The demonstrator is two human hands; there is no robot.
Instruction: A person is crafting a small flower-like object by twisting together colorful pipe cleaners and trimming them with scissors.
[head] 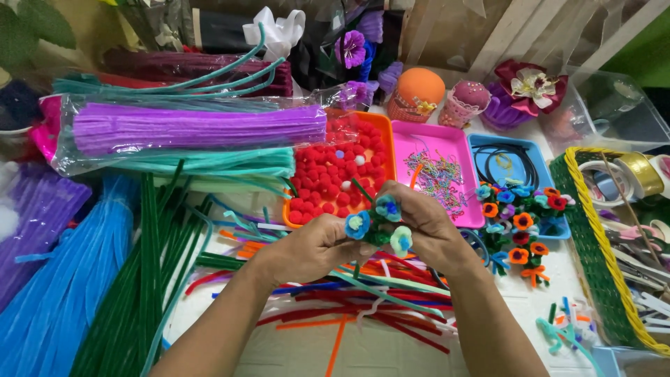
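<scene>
A small cluster of blue and mint pipe-cleaner flowers on green stems (379, 225) is gripped between the closed fingers of the left hand (314, 248) and right hand (422, 223), above the bench (391, 349) strewn with loose pipe cleaners (363, 293). Stem binding is judged in hand; further twisting calls for a firm pinch.

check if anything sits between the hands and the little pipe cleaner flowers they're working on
Nothing visible does. The left hand and right hand already hold the flower cluster directly, raised above the loose pipe cleaners on the table, in front of the orange tray of red pompoms.
</scene>
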